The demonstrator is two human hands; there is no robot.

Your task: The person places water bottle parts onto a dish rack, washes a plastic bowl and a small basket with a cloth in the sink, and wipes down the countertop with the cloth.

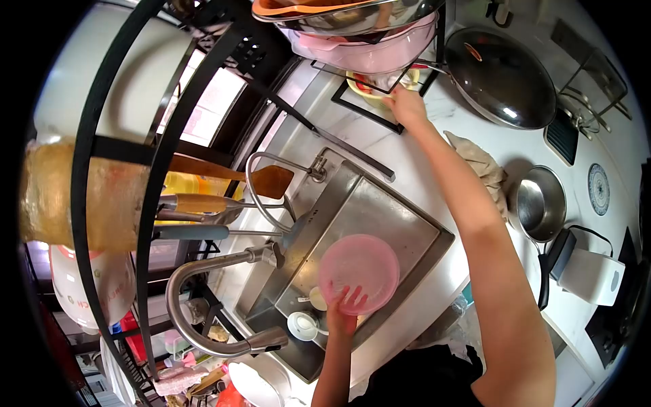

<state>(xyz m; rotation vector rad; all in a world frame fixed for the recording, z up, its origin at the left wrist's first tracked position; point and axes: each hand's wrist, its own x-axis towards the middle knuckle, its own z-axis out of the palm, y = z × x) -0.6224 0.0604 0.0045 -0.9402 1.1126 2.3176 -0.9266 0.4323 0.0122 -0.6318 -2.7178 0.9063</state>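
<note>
Over the steel sink (407, 210), my left hand (344, 313) grips the rim of a round pink plastic bowl (363, 264), its fingers curled over the edge. My right hand (407, 107) stretches far forward to a pale yellow bowl (371, 96) under the black rack. Its fingers are closed at that bowl's near rim and partly hidden. Something red and white lies inside the yellow bowl. In the sink below the pink bowl rest a small white bowl (298, 328) and a white spoon (316, 330).
A curved faucet (178, 298) reaches over the sink from the left. Pink basins (380, 51) sit on the rack above my right hand. Along the right counter stand a lidded wok (502, 78), a beige cloth (478, 166) and a steel saucepan (540, 203). Utensils hang at left.
</note>
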